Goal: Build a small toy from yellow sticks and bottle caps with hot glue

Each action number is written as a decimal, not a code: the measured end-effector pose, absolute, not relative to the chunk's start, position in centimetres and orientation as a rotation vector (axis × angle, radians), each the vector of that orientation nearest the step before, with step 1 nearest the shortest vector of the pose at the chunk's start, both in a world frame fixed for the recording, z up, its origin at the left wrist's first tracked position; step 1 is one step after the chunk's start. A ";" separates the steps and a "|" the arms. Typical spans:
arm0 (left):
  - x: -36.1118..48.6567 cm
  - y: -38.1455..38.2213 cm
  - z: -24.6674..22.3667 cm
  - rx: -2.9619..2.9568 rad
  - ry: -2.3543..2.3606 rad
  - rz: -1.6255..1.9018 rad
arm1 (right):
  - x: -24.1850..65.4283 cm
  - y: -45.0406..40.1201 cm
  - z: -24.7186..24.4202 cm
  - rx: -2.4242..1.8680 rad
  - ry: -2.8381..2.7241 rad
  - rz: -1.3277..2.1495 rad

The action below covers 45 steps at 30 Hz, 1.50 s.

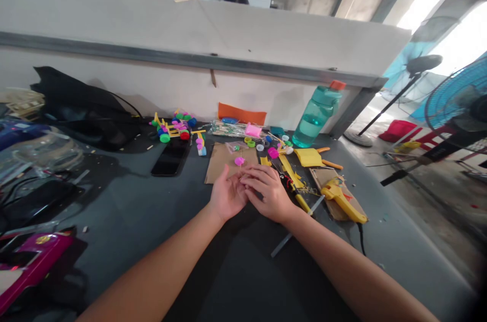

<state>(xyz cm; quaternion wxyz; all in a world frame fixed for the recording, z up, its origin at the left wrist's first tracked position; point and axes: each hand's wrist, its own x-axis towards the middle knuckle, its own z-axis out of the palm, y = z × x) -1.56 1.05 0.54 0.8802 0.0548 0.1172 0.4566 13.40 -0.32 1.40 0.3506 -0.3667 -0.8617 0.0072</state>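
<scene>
My left hand [228, 195] is palm up over the near edge of a cardboard piece, its thumb stretched out and fingers partly covered. Across those fingers lies my right hand [268, 192], back up, fingers apart and fingertips touching the left hand. Nothing held shows between them, though the contact area is partly hidden. Just beyond, a small pink piece of clay [239, 161] rests on the cardboard [218, 162]. Right of my right hand are a yellow-handled tool [302, 204], a yellow strip [291, 172] and a translucent glue stick [281, 246].
A yellow glue gun [342, 200] lies on cardboard at right, cord trailing. A teal bottle [314, 116] stands behind. Colourful small models [175, 127], a phone [171, 157] and a black bag [83, 109] are to the left. A magenta device [41, 261] sits near left.
</scene>
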 end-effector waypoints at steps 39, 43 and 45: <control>-1.3 0.9 0.8 0.152 0.239 0.873 | 13.7 0.7 0.3 -1.093 -2.116 -0.005; -1.0 0.9 0.6 0.183 0.284 0.886 | 13.7 1.0 0.3 -1.114 -2.043 0.082; -0.8 1.0 0.2 0.225 0.351 0.881 | 13.8 1.1 0.5 -1.121 -1.988 0.128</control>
